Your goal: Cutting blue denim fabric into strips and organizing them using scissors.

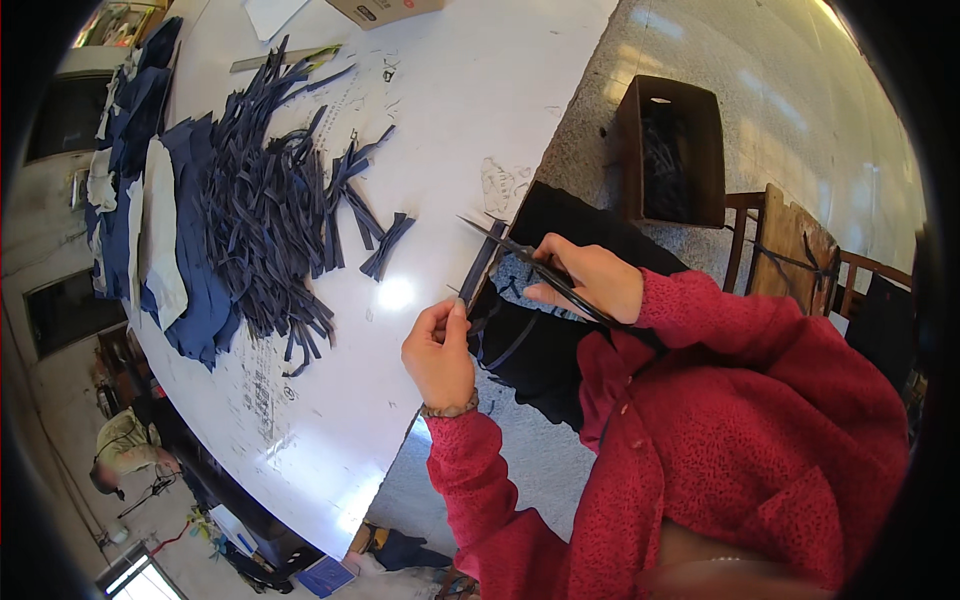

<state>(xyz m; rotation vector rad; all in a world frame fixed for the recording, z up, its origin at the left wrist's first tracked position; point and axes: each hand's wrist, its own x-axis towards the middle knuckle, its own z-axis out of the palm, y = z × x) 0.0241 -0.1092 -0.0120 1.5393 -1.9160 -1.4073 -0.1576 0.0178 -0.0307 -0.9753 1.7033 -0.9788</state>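
Observation:
Pinched between the fingers of my left hand (438, 355) is the lower end of a narrow dark navy strip (480, 270) lying along the white table's edge. My right hand (590, 280) grips black scissors (525, 253), whose blades point up-left across the strip's upper end. A large tangled pile of cut navy strips (262, 210) spreads over the white table (350, 420), with a small separate bunch (388, 245) nearer me. Stacked navy fabric pieces (195, 280) and a white piece (163, 240) lie to its left. Black fabric (530, 385) is below my hands, off the table's edge.
A cardboard box holding dark scraps (705, 150) stands on the floor at right, beside a wooden chair (775, 240). On the table's far side lie a ruler (250, 62), paper (275, 12) and a carton (385, 8). Another person (125, 450) is at lower left, beyond the table.

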